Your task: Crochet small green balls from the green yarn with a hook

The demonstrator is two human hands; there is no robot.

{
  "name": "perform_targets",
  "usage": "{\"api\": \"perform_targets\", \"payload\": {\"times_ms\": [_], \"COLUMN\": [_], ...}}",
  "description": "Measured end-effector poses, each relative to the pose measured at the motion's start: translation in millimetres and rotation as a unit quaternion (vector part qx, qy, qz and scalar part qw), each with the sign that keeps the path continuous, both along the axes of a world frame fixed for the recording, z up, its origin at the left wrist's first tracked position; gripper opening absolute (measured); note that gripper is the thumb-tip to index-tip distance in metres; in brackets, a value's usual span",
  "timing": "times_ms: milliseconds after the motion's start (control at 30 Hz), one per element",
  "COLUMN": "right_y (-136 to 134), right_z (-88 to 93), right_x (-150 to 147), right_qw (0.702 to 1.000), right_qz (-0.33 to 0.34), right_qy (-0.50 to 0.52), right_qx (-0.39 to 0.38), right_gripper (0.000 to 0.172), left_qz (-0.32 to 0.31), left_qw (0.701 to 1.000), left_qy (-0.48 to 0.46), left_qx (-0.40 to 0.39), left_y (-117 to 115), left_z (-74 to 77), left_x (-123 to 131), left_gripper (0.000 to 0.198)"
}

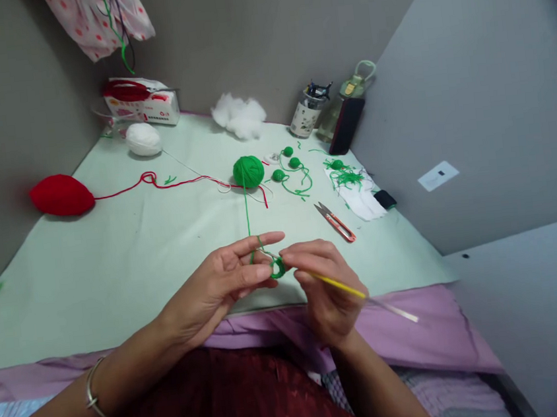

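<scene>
My left hand [235, 269] pinches a small green crochet ring [277, 268] between thumb and fingers, with its index finger stretched out and green yarn looped over it. That strand runs up to the green yarn ball [249, 172] on the table. In my right hand [329, 286] is a crochet hook [341, 286] with a yellow grip, held like a pen. Its metal tail points down to the right, and its tip meets the work at the ring, partly hidden by fingers.
Snips [336, 222] lie right of my hands. Beyond are small green crocheted balls [294, 162], green scraps [347, 178] on white tissue, white stuffing [239, 115], a pen jar [306, 112], a bottle [333, 113] and a phone [347, 125]. Red yarn [61, 195] and white yarn [143, 140] sit left.
</scene>
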State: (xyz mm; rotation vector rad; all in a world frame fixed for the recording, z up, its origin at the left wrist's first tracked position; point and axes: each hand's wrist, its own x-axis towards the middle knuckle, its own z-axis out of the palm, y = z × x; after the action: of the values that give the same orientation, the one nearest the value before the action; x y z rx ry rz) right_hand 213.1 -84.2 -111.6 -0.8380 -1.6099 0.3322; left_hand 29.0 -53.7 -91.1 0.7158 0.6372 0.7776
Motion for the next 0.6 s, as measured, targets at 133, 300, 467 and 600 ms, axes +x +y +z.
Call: {"api": "perform_targets", "payload": {"times_ms": [133, 300, 467, 600], "right_y": [4.7, 6.0, 4.3, 4.8], "right_z": [4.3, 1.7, 0.1, 0.8], "right_x": [5.6, 3.6, -2.8, -2.6], "right_qw": [0.981, 0.947, 0.962, 0.948], "right_qz": [0.04, 0.128, 0.12, 0.135], "right_qy": [0.164, 0.246, 0.186, 0.226], "right_qx": [-0.091, -0.162, -0.16, -0.178], "right_gripper": [0.02, 0.017, 0.02, 0.02], "left_qz": [0.019, 0.019, 0.021, 0.04], "left_qw": [1.0, 0.998, 0.994, 0.994], "left_qy": [-0.006, 0.035, 0.058, 0.068], "left_qx": [-0.001, 0.047, 0.088, 0.08], "left_y": [5.0, 2.1, 0.3, 0.9], "left_z": [-1.7, -5.8, -6.8, -7.0], "left_x": [-6.0, -5.0, -0.3, -2.0], "left_gripper": [0.026, 0.027, 0.029, 0.027]}}
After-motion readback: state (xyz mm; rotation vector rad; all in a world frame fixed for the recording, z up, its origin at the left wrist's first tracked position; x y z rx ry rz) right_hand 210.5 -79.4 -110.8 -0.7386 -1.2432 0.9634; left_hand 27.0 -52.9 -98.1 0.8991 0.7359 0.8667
